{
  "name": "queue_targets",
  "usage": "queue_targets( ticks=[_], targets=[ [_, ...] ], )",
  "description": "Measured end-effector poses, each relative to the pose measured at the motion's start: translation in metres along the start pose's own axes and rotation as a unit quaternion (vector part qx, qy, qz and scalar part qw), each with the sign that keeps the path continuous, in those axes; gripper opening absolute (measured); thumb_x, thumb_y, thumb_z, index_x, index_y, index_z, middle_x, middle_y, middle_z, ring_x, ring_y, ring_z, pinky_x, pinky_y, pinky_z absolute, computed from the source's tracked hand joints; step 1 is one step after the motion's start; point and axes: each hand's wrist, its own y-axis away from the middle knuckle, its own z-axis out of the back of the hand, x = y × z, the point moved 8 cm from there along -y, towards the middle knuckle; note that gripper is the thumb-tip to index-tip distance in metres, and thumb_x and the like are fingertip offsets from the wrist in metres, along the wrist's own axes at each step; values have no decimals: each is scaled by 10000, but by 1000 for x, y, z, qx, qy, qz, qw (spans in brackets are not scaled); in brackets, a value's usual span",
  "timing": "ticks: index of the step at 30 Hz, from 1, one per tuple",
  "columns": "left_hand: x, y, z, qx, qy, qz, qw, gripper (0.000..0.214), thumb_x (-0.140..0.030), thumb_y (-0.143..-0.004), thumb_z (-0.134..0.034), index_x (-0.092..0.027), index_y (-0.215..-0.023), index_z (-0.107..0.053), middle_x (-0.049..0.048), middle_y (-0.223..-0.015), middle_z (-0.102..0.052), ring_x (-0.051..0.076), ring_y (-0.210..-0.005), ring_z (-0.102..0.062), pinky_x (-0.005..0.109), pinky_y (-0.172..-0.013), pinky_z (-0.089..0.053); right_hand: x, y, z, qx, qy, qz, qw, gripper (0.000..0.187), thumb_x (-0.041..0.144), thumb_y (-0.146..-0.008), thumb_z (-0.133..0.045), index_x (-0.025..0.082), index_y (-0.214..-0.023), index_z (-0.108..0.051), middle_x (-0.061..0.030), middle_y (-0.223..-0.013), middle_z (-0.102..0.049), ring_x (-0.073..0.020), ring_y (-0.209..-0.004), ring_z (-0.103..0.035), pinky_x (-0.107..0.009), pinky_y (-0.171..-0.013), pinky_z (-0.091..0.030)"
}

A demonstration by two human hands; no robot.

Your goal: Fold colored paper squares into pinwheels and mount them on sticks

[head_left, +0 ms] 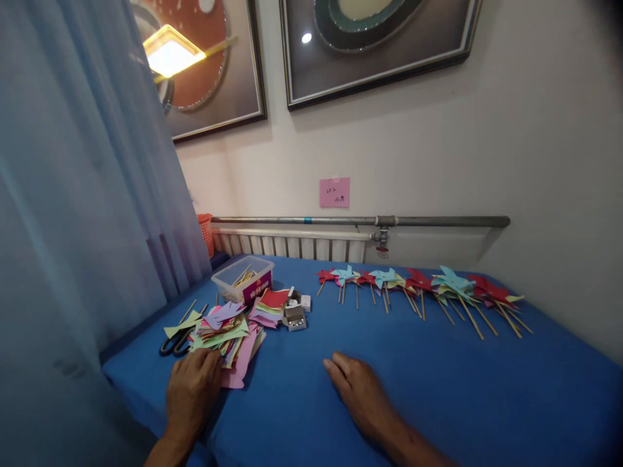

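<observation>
My left hand [191,392] rests on the near edge of a heap of cut coloured paper pieces [224,331], fingers curled loosely over a pink sheet [239,368]. My right hand [359,390] lies flat and open on the blue tablecloth [438,389], holding nothing. A row of finished paper pinwheels on wooden sticks [423,288] stretches along the far right of the table. Black-handled scissors [174,344] lie left of the paper heap.
A clear plastic box [242,277] with sticks stands behind the paper heap. A small open box of pins [294,318] sits beside it. A curtain [73,227] hangs at the left. A radiator and pipe [341,224] run along the wall behind the table.
</observation>
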Motion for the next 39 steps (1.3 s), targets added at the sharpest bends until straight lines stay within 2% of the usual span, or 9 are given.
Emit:
queue_targets(
  ticks=[10,16,19,21,24,26,31,35,39],
  targets=[
    [-3,-5,-2,10,24,-4,1000,195,-185,-930,-566,-225,-808,-714,34,-853,-697,202,-825,-614,340,-762,-378,-3,-1,-3,13,-6,-7,1000,424,462,-1005,-364,226,-654,-394,31,-616,-502,-139,-589,-424,-300,-604,-272],
    [18,-8,-17,44,126,57,989,209,-229,-964,-508,-210,-847,-680,24,-865,-695,189,-836,-640,313,-752,-413,-2,-1,-2,11,-1,-11,1000,413,438,-1002,-374,228,-647,-383,26,-618,-510,-144,-596,-443,-298,-611,-281],
    [26,-11,-18,34,132,92,986,200,-243,-965,-498,-196,-855,-659,35,-858,-695,194,-817,-640,313,-745,-429,-1,0,-1,4,1,-7,1000,419,439,-1005,-381,229,-643,-372,28,-612,-506,-141,-590,-437,-295,-601,-281],
    [20,-12,-10,17,104,78,991,203,-243,-965,-497,-193,-839,-647,48,-849,-691,212,-824,-636,333,-753,-426,-1,0,-1,2,1,-1,1000,421,440,-1009,-381,229,-645,-376,27,-614,-517,-139,-585,-432,-293,-596,-285],
    [-1,-13,4,-2,62,17,998,208,-219,-968,-495,-207,-820,-640,50,-826,-684,226,-825,-627,358,-766,-410,-1,0,-1,0,-1,2,1000,419,434,-1011,-381,228,-646,-379,26,-615,-524,-137,-583,-434,-290,-596,-290],
    [-12,-11,14,-26,50,1,998,194,-201,-968,-503,-211,-829,-637,52,-839,-690,224,-832,-627,361,-771,-408,-1,0,0,1,2,-1,1000,415,431,-1009,-381,229,-646,-371,27,-614,-514,-139,-586,-433,-290,-601,-288],
    [-35,10,29,-79,94,-48,991,147,-144,-962,-522,-212,-903,-637,56,-902,-708,210,-874,-638,358,-838,-435,1,0,0,13,-1,-7,1000,423,446,-1010,-370,230,-647,-362,29,-615,-490,-142,-596,-429,-293,-607,-271],
    [-36,22,31,-97,82,-41,991,93,-207,-952,-575,-186,-1006,-648,96,-983,-715,237,-929,-646,374,-838,-443,0,0,-1,21,-2,-14,1000,415,431,-1009,-376,229,-647,-359,34,-606,-476,-141,-591,-431,-296,-606,-260],
    [-30,13,27,-62,30,-8,998,128,-201,-935,-570,-206,-987,-687,89,-1011,-721,264,-909,-638,390,-774,-409,-1,-1,-1,16,1,-10,1000,414,433,-1007,-383,228,-649,-374,32,-606,-485,-142,-588,-428,-300,-609,-257]
  ],
)
